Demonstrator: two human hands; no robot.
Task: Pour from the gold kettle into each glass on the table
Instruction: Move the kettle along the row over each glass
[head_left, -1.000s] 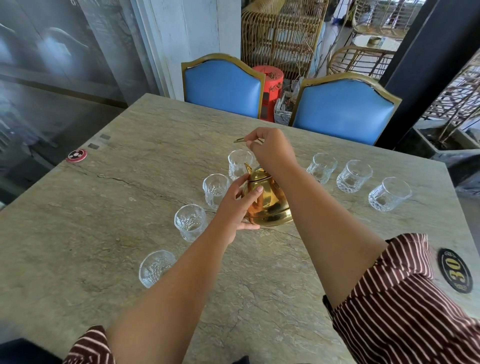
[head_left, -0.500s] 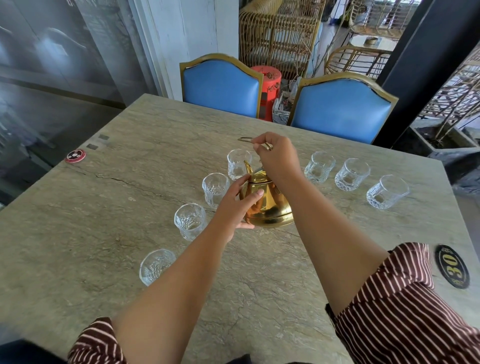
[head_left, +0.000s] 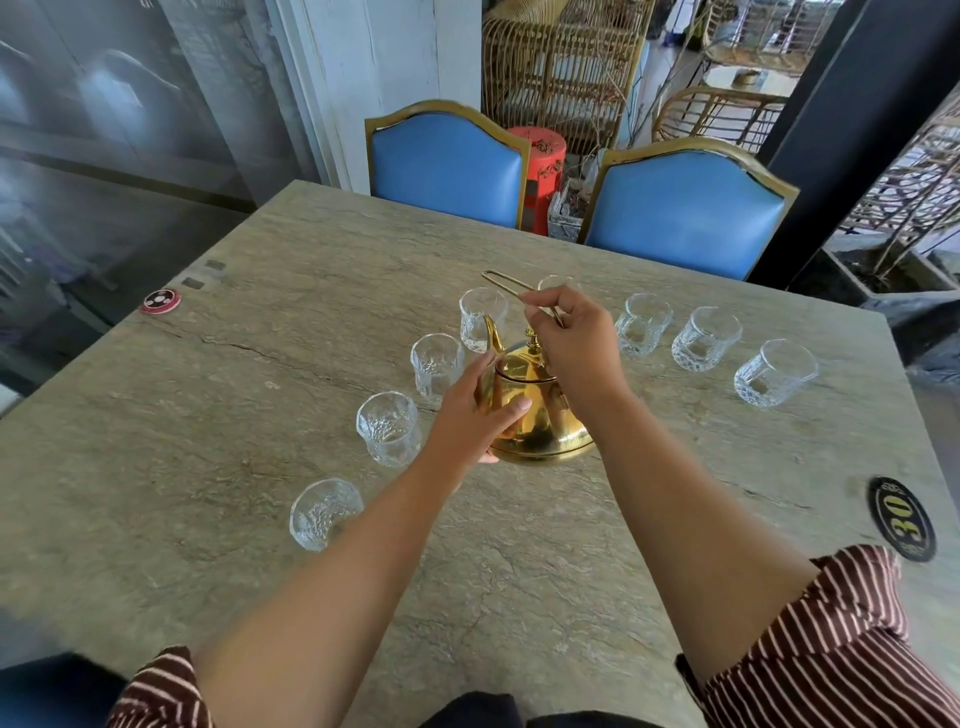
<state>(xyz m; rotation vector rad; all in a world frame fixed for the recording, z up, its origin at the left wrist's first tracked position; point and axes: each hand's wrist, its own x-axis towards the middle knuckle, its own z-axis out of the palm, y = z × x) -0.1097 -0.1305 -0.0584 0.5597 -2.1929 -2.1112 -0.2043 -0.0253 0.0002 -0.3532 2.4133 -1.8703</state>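
The gold kettle (head_left: 540, 415) stands on the stone table (head_left: 208, 441) at its middle, spout toward the far left. My left hand (head_left: 470, 415) cups the kettle's left side. My right hand (head_left: 576, 348) pinches the kettle's thin wire handle (head_left: 501, 283) above the lid. Several clear cut glasses curve around the kettle: one at the near left (head_left: 322, 512), one beside my left wrist (head_left: 388, 427), one by the spout (head_left: 482, 317), and one at the far right (head_left: 774, 371). A glass behind my right hand is mostly hidden.
Two blue chairs (head_left: 449, 161) (head_left: 685, 208) stand at the table's far edge. A round red disc (head_left: 161, 300) lies near the left edge, a black "30" badge (head_left: 901, 517) near the right edge. Rattan furniture and a red stool (head_left: 540, 171) are behind.
My right hand has shifted slightly along the wire handle, raising it above the lid. My left hand stays on the kettle's side. The kettle has not left the table.
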